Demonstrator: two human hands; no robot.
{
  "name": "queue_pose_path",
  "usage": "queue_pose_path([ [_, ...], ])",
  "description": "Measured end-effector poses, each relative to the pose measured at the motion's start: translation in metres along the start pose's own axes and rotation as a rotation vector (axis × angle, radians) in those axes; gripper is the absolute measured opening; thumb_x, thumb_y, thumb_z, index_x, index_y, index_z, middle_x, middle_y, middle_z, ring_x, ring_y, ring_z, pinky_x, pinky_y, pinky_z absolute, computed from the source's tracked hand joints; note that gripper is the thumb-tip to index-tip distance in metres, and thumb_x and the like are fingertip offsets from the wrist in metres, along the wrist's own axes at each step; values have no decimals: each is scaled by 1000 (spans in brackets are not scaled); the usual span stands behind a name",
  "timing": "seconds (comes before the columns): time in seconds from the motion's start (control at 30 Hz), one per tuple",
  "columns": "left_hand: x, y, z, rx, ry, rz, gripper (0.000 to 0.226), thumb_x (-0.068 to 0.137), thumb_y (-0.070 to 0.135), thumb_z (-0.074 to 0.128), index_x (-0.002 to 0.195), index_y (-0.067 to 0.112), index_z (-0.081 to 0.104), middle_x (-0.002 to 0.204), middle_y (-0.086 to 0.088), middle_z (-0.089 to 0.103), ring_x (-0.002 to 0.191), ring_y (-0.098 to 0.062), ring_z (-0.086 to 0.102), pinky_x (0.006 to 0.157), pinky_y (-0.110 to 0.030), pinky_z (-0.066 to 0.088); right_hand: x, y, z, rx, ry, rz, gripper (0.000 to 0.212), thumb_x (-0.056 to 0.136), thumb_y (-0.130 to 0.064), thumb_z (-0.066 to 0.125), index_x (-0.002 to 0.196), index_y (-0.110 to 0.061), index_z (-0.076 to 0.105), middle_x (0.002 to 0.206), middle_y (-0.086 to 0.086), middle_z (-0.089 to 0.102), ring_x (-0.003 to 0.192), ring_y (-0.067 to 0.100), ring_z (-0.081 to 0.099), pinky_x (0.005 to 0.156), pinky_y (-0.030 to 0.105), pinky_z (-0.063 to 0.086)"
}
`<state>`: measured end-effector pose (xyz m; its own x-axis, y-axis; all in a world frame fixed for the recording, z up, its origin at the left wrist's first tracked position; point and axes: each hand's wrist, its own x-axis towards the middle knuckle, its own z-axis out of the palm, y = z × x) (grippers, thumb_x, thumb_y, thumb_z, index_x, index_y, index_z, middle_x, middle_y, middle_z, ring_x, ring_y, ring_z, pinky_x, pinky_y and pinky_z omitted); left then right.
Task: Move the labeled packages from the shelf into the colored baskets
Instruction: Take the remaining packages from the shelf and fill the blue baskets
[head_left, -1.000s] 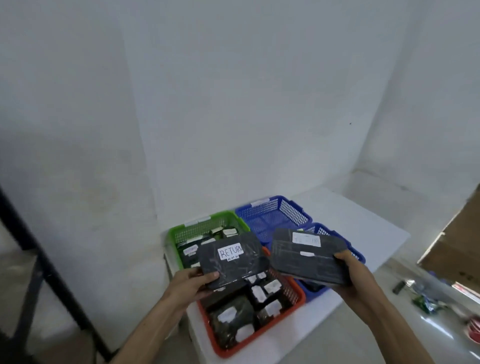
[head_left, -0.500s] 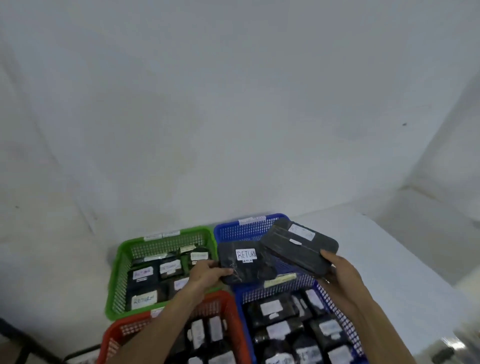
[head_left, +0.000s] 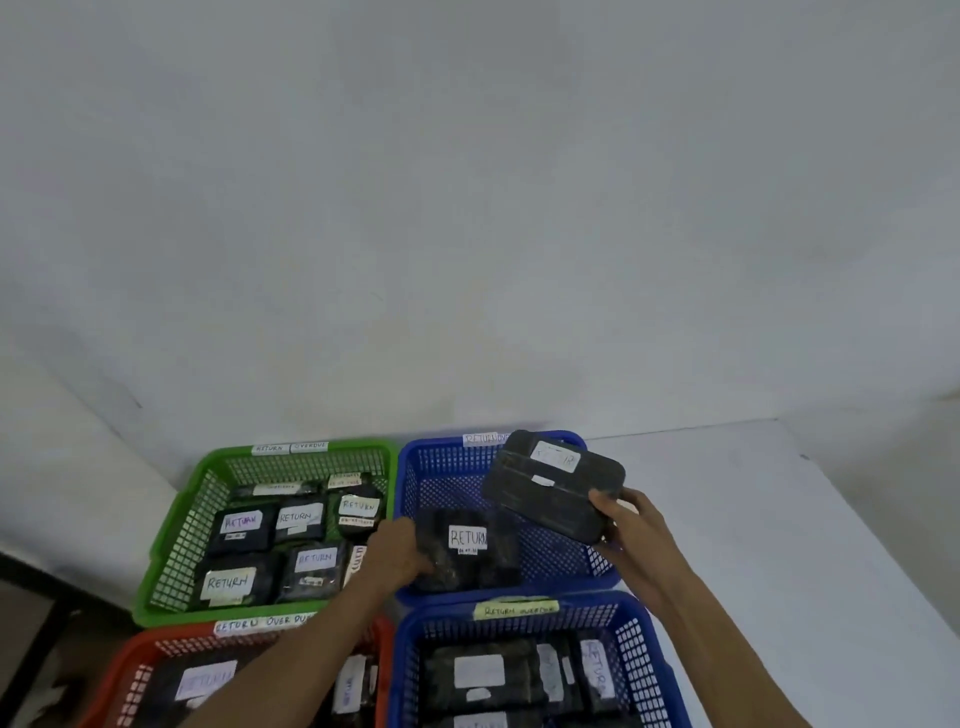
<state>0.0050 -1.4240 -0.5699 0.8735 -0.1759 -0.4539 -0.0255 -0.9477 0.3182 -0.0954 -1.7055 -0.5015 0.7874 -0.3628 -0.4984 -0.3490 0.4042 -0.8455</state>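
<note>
Both packs now lower: left hand sets RETURN pack into far blue basket; right hand clamps second pack above rim. Looks light, stiff, slick wrap; hold by short edge.

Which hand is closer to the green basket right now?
Left. The left hand grips a RETURN package just past the green basket's right wall. The right hand holds another package over the far blue basket, farther away.

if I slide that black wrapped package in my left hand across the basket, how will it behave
The black package looks plastic-wrapped and glossy, so probably slippery. Its wrinkled wrap suggests some give. Lying flat in the far blue basket, it is unlikely to roll.
</note>
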Motion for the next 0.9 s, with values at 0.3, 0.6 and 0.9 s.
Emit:
queue_pose_path([
  [0.3, 23, 23, 23, 311, 151, 176, 58, 91, 37, 65, 138, 12, 39, 138, -6, 43, 125, -26, 48, 97, -37, 49, 69, 25, 22, -162, -7, 107, 34, 94, -20, 68, 122, -9, 53, 118, 12, 65, 104, 27, 66, 77, 46, 63],
  [0.6, 56, 14, 47, 318, -26, 278, 97, 80, 52, 71, 155, 16, 22, 155, -1, 27, 141, -26, 28, 112, -46, 37, 123, 37, 40, -256, 81, 85, 35, 97, -30, 63, 121, -5, 54, 112, 13, 66, 101, 27, 66, 77, 43, 63],
  [0.9, 36, -3, 59, 183, -2, 322, 81, 89, 27, 69, 156, 19, 23, 162, 3, 18, 147, -21, 22, 119, -35, 30, 153, 57, 75, -210, -90, 141, 37, 88, -12, 74, 119, -2, 56, 116, 16, 66, 102, 30, 69, 85, 50, 61],
])
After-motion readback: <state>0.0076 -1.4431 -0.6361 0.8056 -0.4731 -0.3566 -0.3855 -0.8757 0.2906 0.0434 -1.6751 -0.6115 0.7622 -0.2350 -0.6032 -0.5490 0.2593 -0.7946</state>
